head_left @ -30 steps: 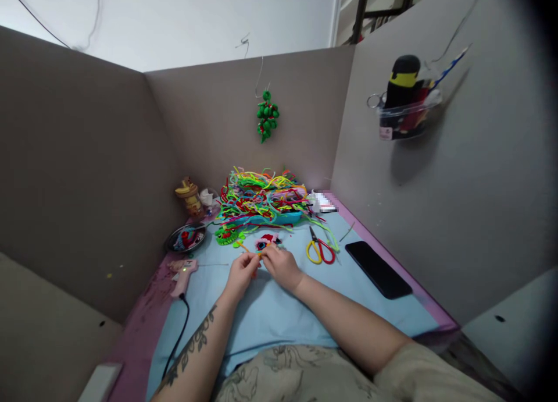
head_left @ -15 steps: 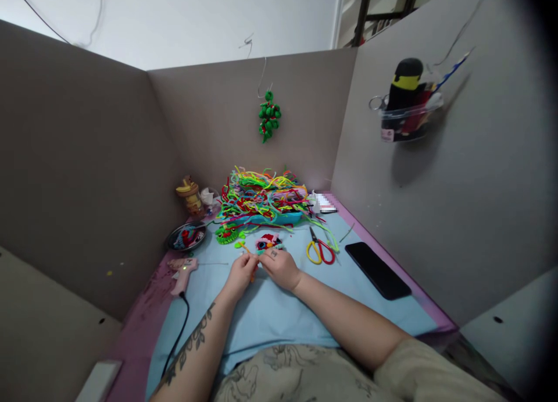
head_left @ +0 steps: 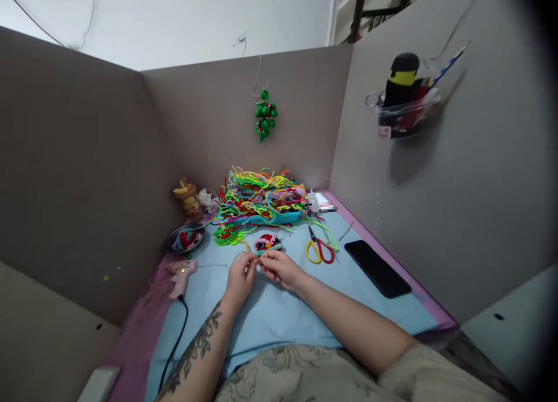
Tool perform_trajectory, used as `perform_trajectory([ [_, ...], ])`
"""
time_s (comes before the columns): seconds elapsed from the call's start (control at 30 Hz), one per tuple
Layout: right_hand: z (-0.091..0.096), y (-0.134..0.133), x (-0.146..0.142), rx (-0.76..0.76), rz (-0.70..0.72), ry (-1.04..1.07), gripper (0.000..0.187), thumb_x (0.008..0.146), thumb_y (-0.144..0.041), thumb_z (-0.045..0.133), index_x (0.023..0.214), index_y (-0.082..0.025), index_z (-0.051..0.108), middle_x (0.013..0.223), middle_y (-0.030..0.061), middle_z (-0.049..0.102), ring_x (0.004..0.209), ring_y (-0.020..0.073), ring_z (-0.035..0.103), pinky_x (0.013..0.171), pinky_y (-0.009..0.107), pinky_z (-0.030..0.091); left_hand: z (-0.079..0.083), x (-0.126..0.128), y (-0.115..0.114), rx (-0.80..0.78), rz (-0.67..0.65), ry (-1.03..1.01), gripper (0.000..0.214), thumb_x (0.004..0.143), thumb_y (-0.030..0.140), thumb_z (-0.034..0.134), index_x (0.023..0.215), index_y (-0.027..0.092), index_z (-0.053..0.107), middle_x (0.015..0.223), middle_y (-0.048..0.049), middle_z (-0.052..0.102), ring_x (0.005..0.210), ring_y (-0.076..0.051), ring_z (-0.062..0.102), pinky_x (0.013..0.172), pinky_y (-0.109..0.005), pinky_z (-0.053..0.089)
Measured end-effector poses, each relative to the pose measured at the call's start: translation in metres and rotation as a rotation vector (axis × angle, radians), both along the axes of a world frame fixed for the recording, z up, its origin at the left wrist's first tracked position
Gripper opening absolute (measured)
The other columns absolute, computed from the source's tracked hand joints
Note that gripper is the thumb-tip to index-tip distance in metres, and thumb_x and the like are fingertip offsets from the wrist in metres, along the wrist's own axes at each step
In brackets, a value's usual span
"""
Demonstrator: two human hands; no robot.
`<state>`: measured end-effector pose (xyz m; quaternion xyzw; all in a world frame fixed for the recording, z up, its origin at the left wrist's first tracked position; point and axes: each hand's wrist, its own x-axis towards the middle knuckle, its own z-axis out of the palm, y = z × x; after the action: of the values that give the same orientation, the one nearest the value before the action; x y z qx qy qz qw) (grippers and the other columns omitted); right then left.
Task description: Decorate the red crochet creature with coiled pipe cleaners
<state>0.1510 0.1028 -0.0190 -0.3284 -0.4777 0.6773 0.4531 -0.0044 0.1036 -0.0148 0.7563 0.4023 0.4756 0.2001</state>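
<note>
My left hand [head_left: 241,274] is closed in a pinch on an orange pipe cleaner [head_left: 247,246], whose one end sticks up past the fingers. Fingertip to fingertip with it, my right hand [head_left: 281,269] also pinches; the orange piece between them is mostly hidden. Just beyond the hands lies a red and pink pipe-cleaner figure [head_left: 267,243] with large dark eyes, resembling an owl. A green figure [head_left: 225,235] sits to its left. Scissors [head_left: 320,249] with one yellow and one red handle lie to the right of the hands.
A blue tray [head_left: 285,218] heaped with coloured pipe cleaners [head_left: 261,195] stands at the back. On the left are a pink glue gun [head_left: 181,280] with its cord and a dark bowl [head_left: 185,239]. A black phone [head_left: 377,268] lies right. Grey partitions [head_left: 244,93] enclose the table.
The orange pipe cleaner's lower end, seen below the hands before, no longer shows. My right hand has turned, its fingers now more curled at the left fingertips. The view has shifted slightly.
</note>
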Motion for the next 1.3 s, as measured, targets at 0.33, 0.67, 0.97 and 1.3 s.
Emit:
perform_trajectory([
  [0.33,0.001,0.006,0.015,-0.414,0.337,0.23,0.013,0.076,-0.018,0.062,0.08,-0.015,0.05,0.061,-0.0049,0.053,0.036,0.0009,0.031,0.033,0.012,0.012,0.0,-0.003,-0.003,0.189,-0.087,0.11,0.014,0.089,0.02,0.05,0.089,0.02,0.064,0.081,-0.0051,0.065,0.079,-0.017,0.057,0.077,-0.033,0.046],
  [0.67,0.006,0.009,0.018,-0.58,0.382,0.285,0.008,0.081,-0.007,0.055,0.082,-0.014,0.05,0.06,-0.0061,0.048,0.036,-0.0011,0.031,0.032,0.007,0.014,0.002,-0.002,-0.004,0.128,-0.103,0.052,0.02,0.088,0.023,0.051,0.098,0.022,0.069,0.097,-0.0082,0.067,0.089,-0.018,0.062,0.08,-0.032,0.05],
  [0.97,0.002,0.01,0.02,-0.744,0.529,0.263,0.013,0.092,-0.015,0.041,0.083,-0.013,0.051,0.06,-0.0032,0.05,0.033,0.0011,0.031,0.029,0.008,0.012,0.001,-0.003,-0.005,0.127,-0.122,0.071,0.016,0.088,0.02,0.049,0.086,0.019,0.065,0.083,-0.0051,0.062,0.079,-0.016,0.059,0.078,-0.031,0.048],
  [1.3,0.001,0.011,0.021,-0.732,0.627,0.382,0.02,0.089,-0.026,0.043,0.079,-0.011,0.052,0.059,-0.001,0.052,0.036,0.0033,0.033,0.031,0.011,0.014,0.004,-0.002,-0.007,0.105,-0.134,0.05,0.019,0.089,0.021,0.045,0.085,0.02,0.064,0.084,-0.0061,0.062,0.08,-0.017,0.059,0.075,-0.031,0.049],
])
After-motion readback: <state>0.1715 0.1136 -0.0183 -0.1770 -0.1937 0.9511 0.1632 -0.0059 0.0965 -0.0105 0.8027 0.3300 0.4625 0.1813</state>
